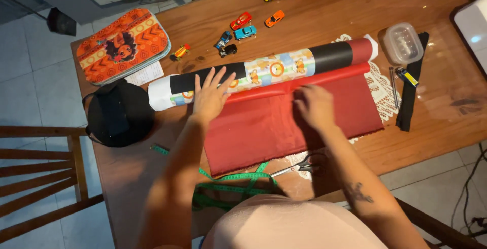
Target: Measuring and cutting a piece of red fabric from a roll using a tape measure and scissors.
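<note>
- Unrolling looks like the step in hand in the head view: a long roll of layered sheets (264, 71) lies across the wooden table (441, 112), and a red sheet (284, 122) runs from it toward the near edge.
- Left hand (210, 97) rests flat on the roll's left part, fingers spread, gripping nothing.
- Right hand (315, 106) lies palm-down on the red sheet just near of the roll, fingers loosely curled against the fold line; whether they pinch the sheet cannot be told.
- Red sheet covers a white lace mat (380, 89) that shows at its right edge.
- Scissors (304, 165) and a green tape measure (231, 180) lie at the near edge, just below the sheet.
- Toy cars (243, 26) sit far of the roll; an orange case (122, 46) and a black cap (119, 112) lie left; a clear lidded box (402, 42) lies right.
- Next move, as I judge it, calls for holding the roll steady while the red sheet is smoothed flat without dragging the mat.
</note>
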